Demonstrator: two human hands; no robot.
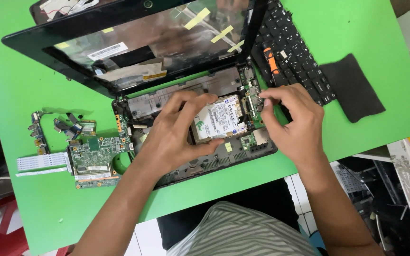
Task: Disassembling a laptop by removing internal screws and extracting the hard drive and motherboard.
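I see one opened laptop base [200, 161] lying on the green desk [366, 28], with both of my hands working inside it. My left hand [172, 137] arches over the middle of the base, its fingers spread apart, the fingertips resting on the upper edge of the one silver hard drive [219, 118] and the thumb pressed against the drive's lower edge, so the hand brackets the drive without closing round it. My right hand [293, 123] sits just to the right of the drive, thumb and forefinger pinched together at the small connector [257, 100] beside the drive's right end; I cannot tell whether something tiny is held between them. The drive itself lies label up in its bay in the base, slightly tilted. Behind the base lies one screen lid [143, 42], glass side up, with three strips of yellow tape on it. To its right lies one detached black keyboard [300, 52] with one orange-handled screwdriver [271, 61] resting on it, and one dark square pad [352, 87] just beside the keyboard. On the left of the desk I count one large green circuit board [96, 159], one narrow strip board [36, 132], a few small loose parts [74, 127], and one white flat ribbon cable [41, 162].
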